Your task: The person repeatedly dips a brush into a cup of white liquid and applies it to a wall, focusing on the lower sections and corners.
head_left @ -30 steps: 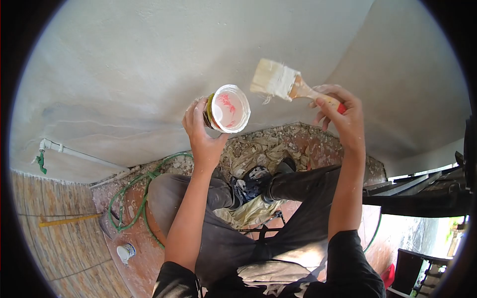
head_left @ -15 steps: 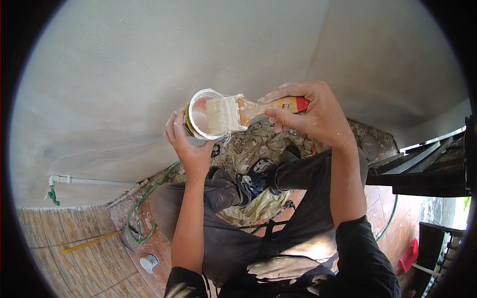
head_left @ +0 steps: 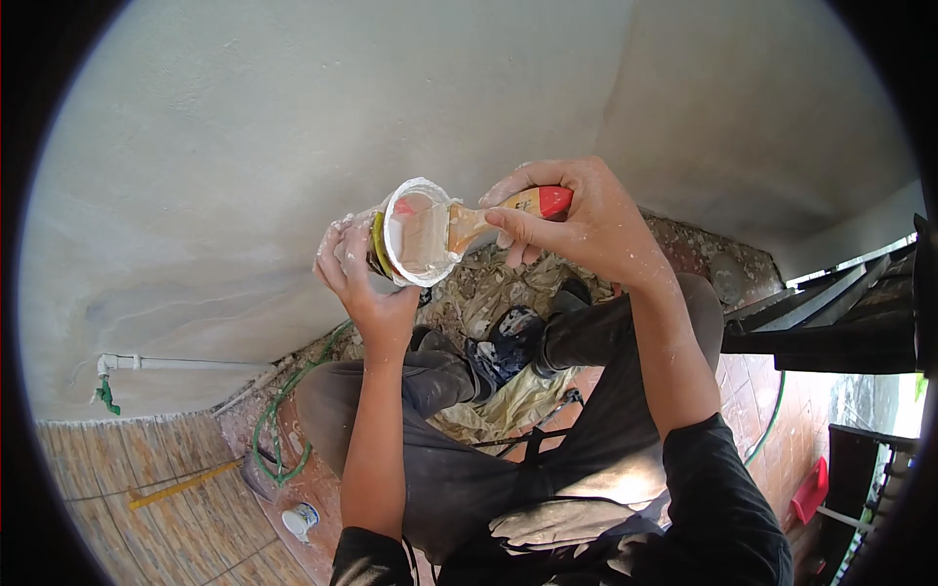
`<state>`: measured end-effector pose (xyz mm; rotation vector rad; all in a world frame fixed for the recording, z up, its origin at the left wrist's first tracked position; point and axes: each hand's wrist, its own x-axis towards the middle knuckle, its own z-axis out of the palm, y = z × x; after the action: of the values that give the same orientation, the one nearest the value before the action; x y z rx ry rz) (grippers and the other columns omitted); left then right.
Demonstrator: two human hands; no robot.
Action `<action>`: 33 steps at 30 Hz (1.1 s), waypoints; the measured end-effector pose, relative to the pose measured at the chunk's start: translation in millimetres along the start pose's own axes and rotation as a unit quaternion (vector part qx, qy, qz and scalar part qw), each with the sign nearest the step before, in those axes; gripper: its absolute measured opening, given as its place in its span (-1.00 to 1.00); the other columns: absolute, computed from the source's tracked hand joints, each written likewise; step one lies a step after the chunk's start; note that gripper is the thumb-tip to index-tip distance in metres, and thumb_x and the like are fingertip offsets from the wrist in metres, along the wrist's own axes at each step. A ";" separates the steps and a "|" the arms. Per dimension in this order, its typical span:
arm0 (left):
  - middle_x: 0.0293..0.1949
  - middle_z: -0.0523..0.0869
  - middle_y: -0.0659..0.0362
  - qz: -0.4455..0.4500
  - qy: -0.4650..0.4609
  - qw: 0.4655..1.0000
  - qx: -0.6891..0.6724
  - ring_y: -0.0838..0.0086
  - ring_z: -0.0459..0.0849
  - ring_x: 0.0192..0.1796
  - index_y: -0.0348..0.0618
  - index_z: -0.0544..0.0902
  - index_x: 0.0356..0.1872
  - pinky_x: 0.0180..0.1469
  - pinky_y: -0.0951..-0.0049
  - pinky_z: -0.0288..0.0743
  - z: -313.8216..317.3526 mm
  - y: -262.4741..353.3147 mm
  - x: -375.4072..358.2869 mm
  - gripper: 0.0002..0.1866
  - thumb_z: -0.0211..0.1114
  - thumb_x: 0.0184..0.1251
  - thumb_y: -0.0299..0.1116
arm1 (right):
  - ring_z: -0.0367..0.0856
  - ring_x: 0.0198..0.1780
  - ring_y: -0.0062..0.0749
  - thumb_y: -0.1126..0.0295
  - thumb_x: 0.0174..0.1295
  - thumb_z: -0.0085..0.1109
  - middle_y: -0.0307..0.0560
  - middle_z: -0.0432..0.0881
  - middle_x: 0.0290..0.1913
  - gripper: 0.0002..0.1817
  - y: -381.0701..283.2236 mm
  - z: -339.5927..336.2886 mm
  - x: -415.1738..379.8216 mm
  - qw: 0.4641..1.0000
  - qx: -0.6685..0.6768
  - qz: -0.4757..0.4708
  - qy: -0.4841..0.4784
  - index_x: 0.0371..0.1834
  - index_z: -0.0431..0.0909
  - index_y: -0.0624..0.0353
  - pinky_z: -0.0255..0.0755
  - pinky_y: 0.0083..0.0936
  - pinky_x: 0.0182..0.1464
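Note:
My left hand [head_left: 363, 275] is closed around a small paint tub [head_left: 393, 234], tilted so its mouth faces me. White paint coats the rim, and a yellow-green band shows near my fingers. In my right hand [head_left: 567, 215] is a wide paintbrush [head_left: 474, 225], gripped by its wooden handle with a red end. The brush head lies inside the tub's mouth, with its bristles partly hidden by the rim and paint. White specks cover both hands.
A pale plastered wall [head_left: 293, 117] stands right in front. To the left are a pipe with a green tap [head_left: 106, 393] and a green hose [head_left: 266, 449]. Crumpled sheeting [head_left: 503, 405] lies around my boots. A white cup [head_left: 300, 521] lies on the floor; a black metal structure [head_left: 831, 322] is at right.
My right hand has moved left, pushing the brush head from the tub's rim farther into its mouth. The tub has shifted slightly in my left hand.

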<state>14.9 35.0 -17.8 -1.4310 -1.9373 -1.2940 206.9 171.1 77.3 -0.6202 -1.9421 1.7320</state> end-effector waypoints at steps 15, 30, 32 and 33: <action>0.24 0.33 -0.05 -0.009 -0.007 1.000 0.014 0.06 0.23 0.34 -0.21 0.38 0.23 0.32 0.06 0.15 -2.5 0.2 3.3 -0.16 0.58 -0.22 -0.46 | 0.66 -0.52 -0.43 0.27 0.13 0.29 0.05 0.66 -0.52 -0.70 -1.8 -2.7 -5.3 0.989 -0.118 -0.069 0.048 -0.31 0.66 0.36 0.51 -0.56 -0.37; 0.24 0.30 -0.09 0.028 0.010 0.995 0.098 0.02 0.25 0.32 -0.17 0.42 0.21 0.30 0.04 0.16 -13.0 -2.5 3.8 -0.21 0.56 -0.18 -0.46 | 0.64 -0.40 -0.31 0.28 0.10 0.30 0.10 0.68 -0.38 -0.72 -0.8 3.8 -3.0 0.966 -0.196 -0.155 0.061 -0.21 0.68 0.24 0.49 -0.46 -0.25; 0.23 0.31 -0.09 0.042 0.008 0.996 0.079 0.02 0.25 0.32 -0.17 0.44 0.19 0.29 0.03 0.16 -8.8 -0.5 1.5 -0.24 0.55 -0.17 -0.46 | 0.65 -0.42 -0.28 0.28 0.09 0.30 0.11 0.67 -0.41 -0.74 -1.6 12.0 -5.5 0.968 -0.171 -0.171 0.065 -0.25 0.68 0.25 0.50 -0.46 -0.26; 0.23 0.31 -0.09 0.042 0.013 0.997 0.060 0.02 0.24 0.32 -0.17 0.44 0.19 0.29 0.03 0.16 -7.6 -1.5 0.4 -0.24 0.56 -0.17 -0.45 | 0.61 -0.44 -0.47 0.35 0.11 0.31 -0.02 0.67 -0.44 -0.77 -1.2 16.7 -6.2 0.971 -0.167 -0.161 0.059 -0.26 0.66 0.30 0.48 -0.56 -0.31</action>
<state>12.0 28.7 -14.4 -1.4125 -1.8834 -1.1350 201.6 154.1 76.6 -0.4746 -2.1285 1.1588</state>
